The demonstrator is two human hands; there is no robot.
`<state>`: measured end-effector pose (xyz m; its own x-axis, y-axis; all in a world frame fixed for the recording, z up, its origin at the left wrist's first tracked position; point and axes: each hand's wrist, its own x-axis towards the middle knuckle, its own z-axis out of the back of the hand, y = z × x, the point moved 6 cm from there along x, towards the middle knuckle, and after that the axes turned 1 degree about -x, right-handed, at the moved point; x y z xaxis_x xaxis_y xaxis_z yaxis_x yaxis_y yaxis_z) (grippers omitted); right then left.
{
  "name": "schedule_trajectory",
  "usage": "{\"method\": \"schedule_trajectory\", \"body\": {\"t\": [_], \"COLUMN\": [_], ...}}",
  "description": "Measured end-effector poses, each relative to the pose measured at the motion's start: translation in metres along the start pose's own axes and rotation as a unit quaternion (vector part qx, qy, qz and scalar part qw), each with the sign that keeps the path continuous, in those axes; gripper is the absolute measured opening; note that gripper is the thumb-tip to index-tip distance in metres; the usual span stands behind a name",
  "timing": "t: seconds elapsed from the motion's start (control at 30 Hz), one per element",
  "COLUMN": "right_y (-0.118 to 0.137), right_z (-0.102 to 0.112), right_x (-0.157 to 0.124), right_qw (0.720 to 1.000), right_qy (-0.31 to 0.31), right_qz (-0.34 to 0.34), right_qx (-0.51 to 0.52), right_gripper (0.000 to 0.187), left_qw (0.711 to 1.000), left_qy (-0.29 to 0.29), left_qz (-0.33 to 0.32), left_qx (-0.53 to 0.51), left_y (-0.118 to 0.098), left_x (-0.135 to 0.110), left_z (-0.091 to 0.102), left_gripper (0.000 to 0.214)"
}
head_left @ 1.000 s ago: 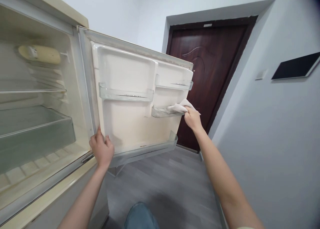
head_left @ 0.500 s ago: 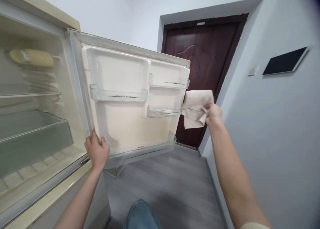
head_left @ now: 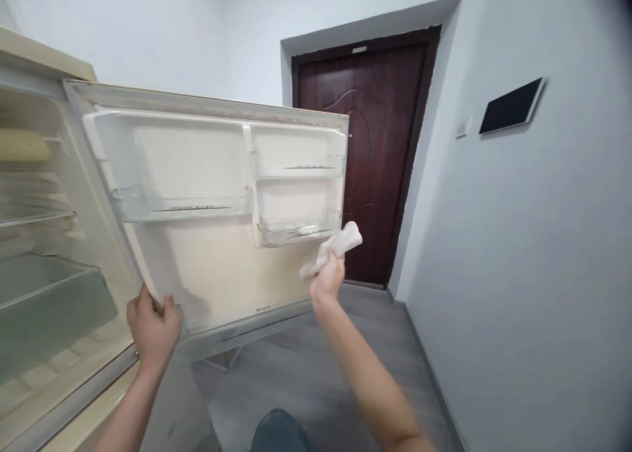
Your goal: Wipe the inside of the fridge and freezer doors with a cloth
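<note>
An open cream fridge door (head_left: 197, 268) faces me, its inner side showing clear plastic shelves: a wide one (head_left: 182, 205) at left and two small ones (head_left: 299, 231) at right. My left hand (head_left: 153, 327) grips the door's lower left edge near the hinge. My right hand (head_left: 326, 277) is closed on a bunched white cloth (head_left: 336, 245), pressed against the door's inner panel just under the lower small shelf.
The fridge interior (head_left: 44, 287) at left has glass shelves and a clear drawer. A dark brown door (head_left: 380, 156) stands behind. A white wall with a dark panel (head_left: 511, 105) runs along the right. Grey floor (head_left: 316, 379) lies below, with my knee (head_left: 279, 432) showing.
My right hand brought the cloth from the lower small shelf out past the door's right edge, then back down under that shelf. The view swung right. My left hand kept its grip.
</note>
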<state>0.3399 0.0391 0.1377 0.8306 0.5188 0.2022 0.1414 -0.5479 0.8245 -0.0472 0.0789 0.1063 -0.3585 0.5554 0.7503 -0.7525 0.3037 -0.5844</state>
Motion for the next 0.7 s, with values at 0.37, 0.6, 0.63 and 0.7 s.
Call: {"method": "schedule_trajectory", "body": {"t": [0.37,0.6,0.63,0.7], "right_y": [0.015,-0.006,-0.014,-0.027], "right_z": [-0.093,-0.060,-0.049,-0.025], "right_x": [-0.089,-0.088,-0.087,-0.081], "right_qw": [0.960,0.964,0.967,0.977], "right_qy": [0.219,0.209,0.197,0.165], "right_qz": [-0.177,-0.164,-0.163,-0.127], "right_qx": [0.008,-0.016,-0.015,-0.049], "right_gripper": [0.049,0.031,0.028,0.029], "left_qw": [1.000,1.000,1.000,1.000], "left_qy": [-0.004,-0.011,-0.009,-0.003], "left_qz": [-0.004,0.004,0.005,0.004], "left_qx": [-0.011,-0.020,-0.018,-0.012], "left_y": [0.001,0.001,0.000,-0.001], "left_x": [0.000,-0.002,-0.002,-0.003], "left_z": [0.002,0.000,0.000,0.000], "left_gripper": [0.026,0.034,0.037,0.041]}}
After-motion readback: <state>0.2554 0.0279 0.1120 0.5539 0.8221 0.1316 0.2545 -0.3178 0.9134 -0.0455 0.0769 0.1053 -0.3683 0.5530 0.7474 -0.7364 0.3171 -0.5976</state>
